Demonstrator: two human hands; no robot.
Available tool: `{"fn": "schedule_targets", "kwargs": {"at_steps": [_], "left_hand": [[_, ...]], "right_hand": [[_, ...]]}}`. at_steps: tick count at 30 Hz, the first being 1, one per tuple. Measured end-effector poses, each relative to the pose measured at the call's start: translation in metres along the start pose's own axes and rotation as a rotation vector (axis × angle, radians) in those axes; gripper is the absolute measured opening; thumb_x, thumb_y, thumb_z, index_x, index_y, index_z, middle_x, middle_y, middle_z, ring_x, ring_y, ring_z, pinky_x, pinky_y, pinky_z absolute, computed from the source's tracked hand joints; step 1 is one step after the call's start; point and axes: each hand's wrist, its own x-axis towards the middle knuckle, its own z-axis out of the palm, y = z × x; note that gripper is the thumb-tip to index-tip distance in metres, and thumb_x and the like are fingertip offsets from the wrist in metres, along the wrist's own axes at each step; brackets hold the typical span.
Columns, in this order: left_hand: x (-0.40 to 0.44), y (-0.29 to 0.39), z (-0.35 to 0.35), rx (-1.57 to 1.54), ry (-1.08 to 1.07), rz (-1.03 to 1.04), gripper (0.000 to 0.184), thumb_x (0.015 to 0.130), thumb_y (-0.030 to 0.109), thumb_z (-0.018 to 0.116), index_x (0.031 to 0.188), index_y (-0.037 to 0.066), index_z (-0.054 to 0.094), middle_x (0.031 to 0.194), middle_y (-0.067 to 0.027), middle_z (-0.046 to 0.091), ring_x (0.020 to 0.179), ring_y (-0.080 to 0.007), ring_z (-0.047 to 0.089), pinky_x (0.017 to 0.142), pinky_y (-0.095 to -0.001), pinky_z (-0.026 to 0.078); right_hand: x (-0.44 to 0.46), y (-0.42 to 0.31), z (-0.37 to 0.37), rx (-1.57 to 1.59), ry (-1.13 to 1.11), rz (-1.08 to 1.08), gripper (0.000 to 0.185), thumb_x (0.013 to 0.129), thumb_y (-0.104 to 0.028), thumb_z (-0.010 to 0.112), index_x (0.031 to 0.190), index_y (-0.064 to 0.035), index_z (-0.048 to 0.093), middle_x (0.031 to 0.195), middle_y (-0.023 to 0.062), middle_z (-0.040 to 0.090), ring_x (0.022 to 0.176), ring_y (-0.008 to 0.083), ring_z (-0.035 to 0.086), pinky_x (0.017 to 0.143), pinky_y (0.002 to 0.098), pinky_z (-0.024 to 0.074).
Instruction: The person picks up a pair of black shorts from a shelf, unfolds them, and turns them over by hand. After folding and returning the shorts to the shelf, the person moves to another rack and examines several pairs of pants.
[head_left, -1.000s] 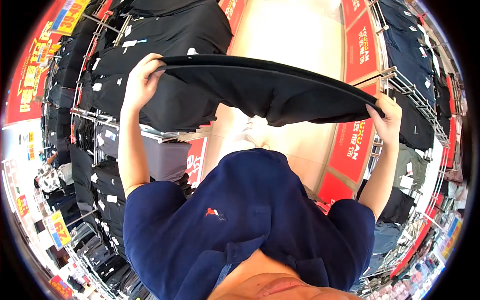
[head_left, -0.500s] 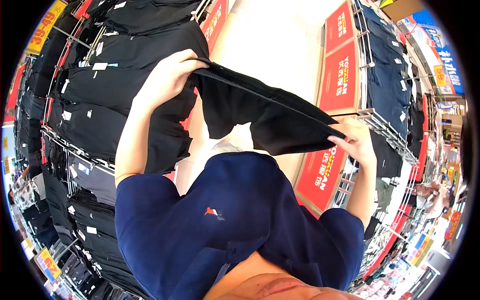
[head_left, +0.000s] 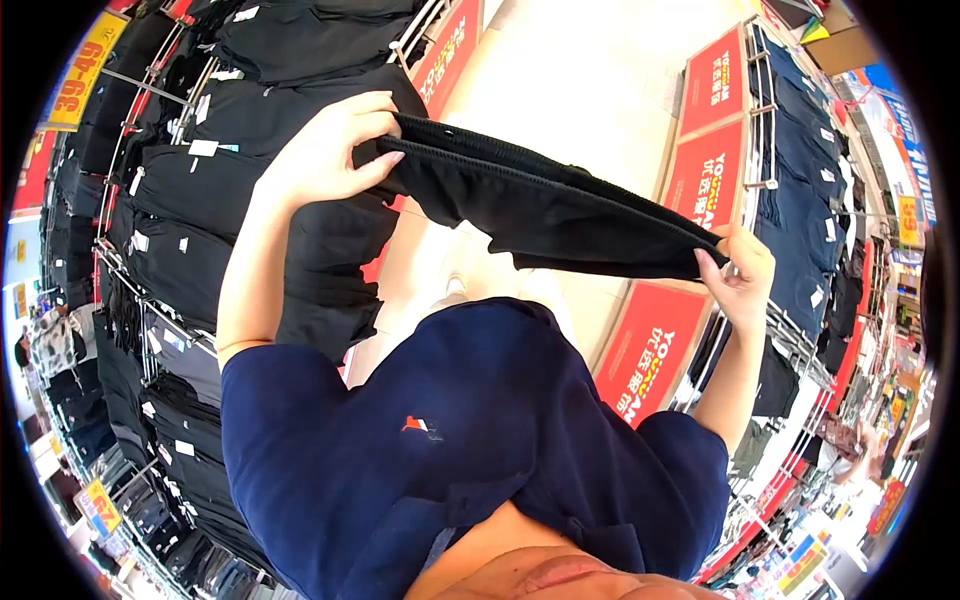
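Observation:
A pair of black pants (head_left: 560, 220) with a ribbed elastic waistband stretches between my two hands in front of my navy shirt. My left hand (head_left: 335, 145) pinches one end of the waistband between thumb and fingers. At the other end, lower in the view, my right hand (head_left: 738, 270) grips the band's corner. The waistband's opening faces up as a narrow slit. Below it the legs hang down, foreshortened, so their length cannot be seen.
Racks of black pants (head_left: 260, 205) with white tags stand close on my left. On my right is a rack of dark blue garments (head_left: 800, 150), with red sign panels (head_left: 650, 350) along its base. A pale tiled floor (head_left: 570, 75) runs between them. Yellow price signs (head_left: 84, 72) hang at left.
The waistband is pulled straighter and its opening shows more. My right hand has moved slightly outward, and my left thumb now lies along the band. The legs show less than before.

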Motion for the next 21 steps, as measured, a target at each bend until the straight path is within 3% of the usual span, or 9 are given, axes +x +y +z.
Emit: {"fn": "schedule_targets", "kwargs": {"at_steps": [2, 6, 7, 8, 10, 11, 15, 18, 21], "left_hand": [[0.017, -0.006, 0.005, 0.092, 0.107, 0.051, 0.018, 0.083, 0.008, 0.074, 0.087, -0.002, 0.059, 0.087, -0.0146, 0.057, 0.093, -0.0374, 0.061, 0.082, -0.0423, 0.051], [0.058, 0.003, 0.005, 0.103, 0.256, 0.033, 0.027, 0.082, 0.015, 0.080, 0.086, -0.002, 0.059, 0.098, -0.0142, 0.068, 0.098, -0.0392, 0.065, 0.091, -0.0426, 0.053], [0.070, 0.001, 0.009, 0.098, 0.301, 0.035, 0.027, 0.082, 0.012, 0.082, 0.085, -0.001, 0.058, 0.103, -0.0121, 0.070, 0.089, -0.0300, 0.067, 0.082, -0.0359, 0.054], [0.085, 0.005, 0.011, 0.116, 0.306, 0.034, 0.027, 0.082, 0.012, 0.082, 0.085, -0.001, 0.058, 0.103, -0.0121, 0.070, 0.089, -0.0300, 0.067, 0.082, -0.0359, 0.054], [0.108, 0.017, 0.020, -0.077, 0.425, -0.248, 0.026, 0.083, 0.008, 0.081, 0.083, -0.001, 0.056, 0.100, -0.0080, 0.070, 0.081, -0.0144, 0.061, 0.071, -0.0256, 0.049], [0.116, 0.014, 0.027, -0.145, 0.474, -0.297, 0.022, 0.087, 0.001, 0.076, 0.085, 0.000, 0.054, 0.096, -0.0027, 0.065, 0.076, -0.0048, 0.049, 0.065, -0.0189, 0.040], [0.146, -0.016, 0.040, -0.295, 0.688, -0.272, 0.017, 0.093, -0.009, 0.064, 0.091, 0.000, 0.050, 0.094, 0.0010, 0.049, 0.077, -0.0040, 0.044, 0.066, -0.0184, 0.039], [0.172, -0.010, 0.051, -0.230, 0.704, -0.249, 0.013, 0.093, -0.011, 0.061, 0.094, -0.001, 0.052, 0.094, -0.0009, 0.051, 0.079, -0.0067, 0.045, 0.070, -0.0198, 0.040], [0.198, 0.003, 0.067, -0.238, 0.666, -0.304, 0.013, 0.093, -0.009, 0.061, 0.101, -0.001, 0.056, 0.097, -0.0018, 0.056, 0.084, -0.0092, 0.052, 0.077, -0.0214, 0.044]], "right_hand": [[0.016, 0.028, -0.009, -0.018, -0.010, -0.064, 0.031, 0.069, 0.002, 0.079, 0.068, -0.0007, 0.048, 0.073, 0.0118, 0.058, 0.064, 0.0268, 0.056, 0.059, 0.0330, 0.0437], [0.053, 0.088, -0.030, 0.064, -0.033, -0.171, 0.026, 0.070, 0.004, 0.075, 0.070, 0.0003, 0.049, 0.076, 0.0138, 0.057, 0.064, 0.0282, 0.054, 0.060, 0.0327, 0.0437], [0.062, 0.105, -0.037, 0.070, -0.027, -0.188, 0.026, 0.070, 0.004, 0.075, 0.070, 0.0003, 0.049, 0.076, 0.0138, 0.057, 0.064, 0.0282, 0.054, 0.060, 0.0327, 0.0437], [0.071, 0.124, -0.044, 0.089, -0.028, -0.198, 0.025, 0.070, 0.004, 0.075, 0.071, 0.0009, 0.050, 0.077, 0.0144, 0.057, 0.064, 0.0284, 0.054, 0.060, 0.0323, 0.0442], [0.087, 0.157, -0.059, 0.118, -0.035, -0.211, 0.024, 0.071, 0.004, 0.074, 0.072, 0.0015, 0.050, 0.077, 0.0150, 0.058, 0.065, 0.0286, 0.054, 0.061, 0.0320, 0.0447], [0.097, 0.173, -0.067, 0.101, -0.037, -0.217, 0.024, 0.071, 0.003, 0.075, 0.074, 0.0018, 0.051, 0.078, 0.0153, 0.058, 0.065, 0.0287, 0.055, 0.062, 0.0317, 0.0452], [0.121, 0.247, -0.097, 0.093, 0.065, -0.186, 0.022, 0.073, 0.005, 0.075, 0.079, 0.0032, 0.055, 0.075, 0.0138, 0.054, 0.065, 0.0271, 0.053, 0.063, 0.0311, 0.0453], [0.135, 0.291, -0.102, 0.168, 0.097, -0.119, 0.021, 0.074, 0.007, 0.074, 0.080, 0.0036, 0.055, 0.074, 0.0108, 0.052, 0.064, 0.0219, 0.051, 0.063, 0.0296, 0.0442], [0.153, 0.294, -0.101, 0.113, -0.060, -0.283, 0.020, 0.077, 0.009, 0.074, 0.080, 0.0034, 0.055, 0.077, 0.0053, 0.055, 0.069, 0.0129, 0.050, 0.063, 0.0265, 0.0435]]}}
